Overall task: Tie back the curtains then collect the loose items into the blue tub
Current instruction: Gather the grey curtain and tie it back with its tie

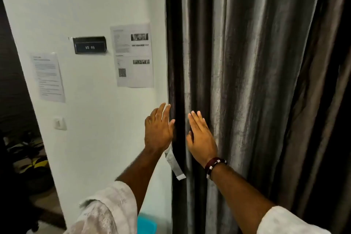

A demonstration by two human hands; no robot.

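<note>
A grey curtain [247, 81] hangs in heavy vertical folds down the right side of the view, its dark leading edge lying against a white wall [91, 5]; both hands are raised to that edge. The left hand [158, 131] is at the curtain's edge beside the wall, its fingers [163, 114] straight and close together, holding nothing; the right hand [201, 138] lies flat on the fabric just beside it, fingers straight and pressed together, a dark red bracelet [215, 165] on the wrist. A pale strap [173, 163] hangs down beside the curtain edge under the left hand. A corner of the blue tub [147, 222] shows low down, at the foot of the wall beside the curtain. On the wall a black plate [89, 45] reads "WS 06"; two printed sheets, one [133, 55] with small photos and a QR code, one [48, 77] of text only, are too blurred to read; a white switch [60, 123] sits lower down.
</note>
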